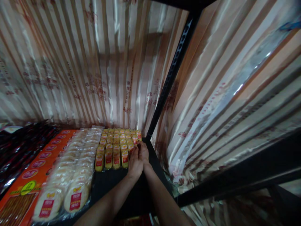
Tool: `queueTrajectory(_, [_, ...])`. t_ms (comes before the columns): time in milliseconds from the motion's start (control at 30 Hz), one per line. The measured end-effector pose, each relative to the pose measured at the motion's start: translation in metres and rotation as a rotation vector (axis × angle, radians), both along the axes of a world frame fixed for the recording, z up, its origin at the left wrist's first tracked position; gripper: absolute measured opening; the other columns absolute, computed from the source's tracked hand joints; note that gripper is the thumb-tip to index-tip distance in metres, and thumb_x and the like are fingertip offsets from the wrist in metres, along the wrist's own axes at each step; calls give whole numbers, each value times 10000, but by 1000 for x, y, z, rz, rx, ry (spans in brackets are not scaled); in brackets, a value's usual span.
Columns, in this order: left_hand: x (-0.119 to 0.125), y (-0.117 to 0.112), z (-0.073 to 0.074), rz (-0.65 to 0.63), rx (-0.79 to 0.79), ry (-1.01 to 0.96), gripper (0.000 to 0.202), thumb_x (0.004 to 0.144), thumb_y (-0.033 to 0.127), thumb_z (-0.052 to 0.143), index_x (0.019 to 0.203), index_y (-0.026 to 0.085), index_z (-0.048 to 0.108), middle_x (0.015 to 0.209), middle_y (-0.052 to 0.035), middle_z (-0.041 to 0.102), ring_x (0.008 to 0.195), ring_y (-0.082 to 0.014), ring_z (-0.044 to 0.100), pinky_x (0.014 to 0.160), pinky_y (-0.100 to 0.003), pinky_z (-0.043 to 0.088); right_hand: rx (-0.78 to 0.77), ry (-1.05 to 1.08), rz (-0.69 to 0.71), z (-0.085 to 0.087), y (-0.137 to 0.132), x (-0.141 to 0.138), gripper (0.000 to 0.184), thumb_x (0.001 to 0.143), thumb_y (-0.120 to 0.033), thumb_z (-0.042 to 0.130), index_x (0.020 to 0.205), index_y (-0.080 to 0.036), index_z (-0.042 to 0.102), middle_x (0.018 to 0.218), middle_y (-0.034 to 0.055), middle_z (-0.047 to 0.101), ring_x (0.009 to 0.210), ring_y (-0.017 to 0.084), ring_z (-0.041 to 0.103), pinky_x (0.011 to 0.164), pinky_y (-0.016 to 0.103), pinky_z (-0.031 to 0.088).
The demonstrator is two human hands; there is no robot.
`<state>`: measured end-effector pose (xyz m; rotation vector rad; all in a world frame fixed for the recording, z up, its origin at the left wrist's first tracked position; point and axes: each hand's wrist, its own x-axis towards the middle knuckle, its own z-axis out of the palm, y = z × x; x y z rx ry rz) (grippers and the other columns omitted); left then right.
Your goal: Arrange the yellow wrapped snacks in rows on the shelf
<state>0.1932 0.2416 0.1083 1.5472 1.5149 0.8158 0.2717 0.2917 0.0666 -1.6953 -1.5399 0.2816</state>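
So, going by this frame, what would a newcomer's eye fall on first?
Probably the bright orange packaging on the left, with two columns of pale round packets just to its right. Next come the small yellow packets in rows, with the left hand and right hand close together at their right edge. Behind everything hangs pleated, printed sheeting.

This place looks like a shop, or a storage room of a shop; which one exactly, I cannot tell. A black shelf with a slotted post carries many wrapped goods in orderly rows: small yellow packs, clear packs with white round pieces, an orange package and dark shiny packs.
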Motion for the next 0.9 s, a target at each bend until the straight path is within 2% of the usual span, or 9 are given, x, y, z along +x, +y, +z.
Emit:
queueTrajectory(167, [-1,0,5,-7,-27,0,457,831,136,372,1274,36,417,1391,-149,371,1310,-193,297,1112,-298,182,20,43,52,-5,3,-1,385,735,-118,408,1084,-168,561,1011,67,568,919,160,555,839,282,448])
queueTrajectory(300, [-2,1,7,-19,-47,20,466,835,140,355,1287,38,396,1387,-149,376,1302,-194,315,1104,-308,203,0,-28,89,-3,6,-1,421,724,-93,417,1095,-196,587,1044,57,572,985,167,530,897,288,418])
queueTrajectory(433, [-1,1,4,-15,-16,30,450,818,124,357,1258,69,435,1349,-146,434,1276,-196,360,1087,-312,241,32,-48,61,-4,5,2,424,726,-91,434,1085,-225,618,1066,55,580,1018,181,514,889,301,427])
queueTrajectory(600, [2,-5,9,-25,-56,18,473,805,99,366,1270,28,416,1313,-175,466,1230,-220,422,1058,-333,287,69,-45,50,-9,-2,7,479,703,-47,425,1091,-245,623,1136,37,579,1045,170,511,916,311,415])
queueTrajectory(733, [0,-17,19,-30,-50,43,445,814,117,376,1247,40,446,1276,-172,503,1185,-222,467,1010,-304,337,30,-49,24,-5,-16,7,452,692,-42,417,1055,-190,642,1141,67,583,1048,173,521,917,302,416])
queueTrajectory(900, [-12,-40,20,-56,-41,103,371,851,152,337,1172,107,517,1208,-116,564,1129,-184,507,974,-273,357,-30,-1,-5,9,-54,0,403,729,-65,391,1039,-153,633,1031,81,624,917,162,583,841,284,454])
